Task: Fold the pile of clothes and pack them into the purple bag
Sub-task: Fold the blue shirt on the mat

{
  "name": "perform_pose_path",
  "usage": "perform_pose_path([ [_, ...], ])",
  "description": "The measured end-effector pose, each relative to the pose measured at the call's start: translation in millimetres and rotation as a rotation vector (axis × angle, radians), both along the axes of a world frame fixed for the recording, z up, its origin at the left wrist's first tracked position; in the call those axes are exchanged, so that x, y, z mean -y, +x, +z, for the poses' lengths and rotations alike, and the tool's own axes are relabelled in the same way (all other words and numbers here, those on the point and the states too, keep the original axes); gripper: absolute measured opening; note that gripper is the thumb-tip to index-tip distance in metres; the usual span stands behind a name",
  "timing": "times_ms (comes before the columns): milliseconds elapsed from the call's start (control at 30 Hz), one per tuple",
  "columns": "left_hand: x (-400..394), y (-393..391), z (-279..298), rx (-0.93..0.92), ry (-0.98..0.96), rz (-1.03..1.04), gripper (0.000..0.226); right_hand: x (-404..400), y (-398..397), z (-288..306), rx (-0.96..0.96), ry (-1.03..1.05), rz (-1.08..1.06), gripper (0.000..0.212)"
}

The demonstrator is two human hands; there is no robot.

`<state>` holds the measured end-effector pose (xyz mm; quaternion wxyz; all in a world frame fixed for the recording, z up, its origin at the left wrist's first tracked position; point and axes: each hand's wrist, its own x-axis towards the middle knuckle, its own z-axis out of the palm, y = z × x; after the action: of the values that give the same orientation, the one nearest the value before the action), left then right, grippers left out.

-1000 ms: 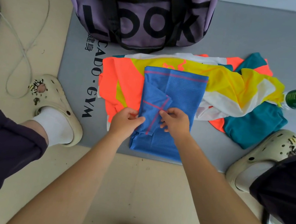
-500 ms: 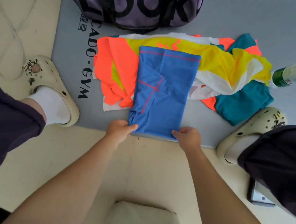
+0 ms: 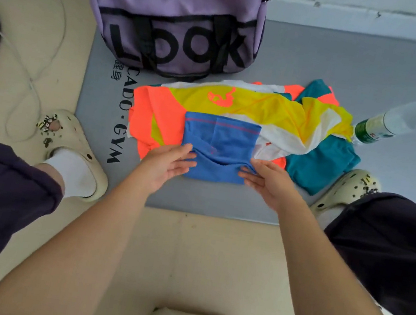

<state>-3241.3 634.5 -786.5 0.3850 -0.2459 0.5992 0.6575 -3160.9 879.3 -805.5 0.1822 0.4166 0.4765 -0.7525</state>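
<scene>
A blue garment [image 3: 220, 143] with a thin red stripe lies on the pile of clothes [image 3: 264, 106], which is yellow, orange, white and teal. Its near half is doubled over towards the far half, making a short rectangle. My left hand [image 3: 167, 163] pinches the left end of the folded-over layer between thumb and fingers. At the right end, my right hand [image 3: 266, 180] holds the cloth the same way. The purple bag [image 3: 174, 16], printed "LOOK", stands behind the pile with its top open.
Everything rests on a grey gym mat [image 3: 351, 71] over a beige floor. A plastic bottle [image 3: 398, 119] with a green cap lies right of the pile. My cream clogs [image 3: 77, 147] [image 3: 346, 190] flank the mat's front. A white cable [image 3: 37, 76] loops at left.
Both hands went from the blue garment's middle to its near corners, then lifted the near edge and carried it away from me, halving its length.
</scene>
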Motion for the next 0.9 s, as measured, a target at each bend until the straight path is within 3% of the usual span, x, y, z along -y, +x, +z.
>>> perform_pose_path([
  [133,-12.3,-41.6,-8.3,-0.116,-0.115,-0.166,0.021,-7.8,-33.1,-1.9,-0.019,0.103,0.109,0.031],
  [267,-26.5,-71.5,-28.7,-0.207,-0.379,-0.186,0.009,-11.7,-61.9,-12.6,0.038,0.368,0.084,0.010],
  [467,-36.2,-99.3,-65.9,-0.396,-0.590,-0.209,0.017,-21.7,-88.3,-41.8,0.116,0.695,0.127,0.013],
  [633,-37.7,-88.6,-65.0,-0.566,-0.712,-0.213,0.022,-19.9,-91.8,-59.1,0.104,0.867,0.203,0.017],
  [800,-29.6,-41.2,-60.9,-0.437,-0.727,-0.156,0.052,-11.2,-88.7,-66.8,0.080,0.958,0.142,0.018],
  [900,-32.8,-31.0,-67.6,-0.342,-0.658,-0.187,0.053,-5.6,-88.2,-66.5,0.091,0.957,0.056,0.020],
])
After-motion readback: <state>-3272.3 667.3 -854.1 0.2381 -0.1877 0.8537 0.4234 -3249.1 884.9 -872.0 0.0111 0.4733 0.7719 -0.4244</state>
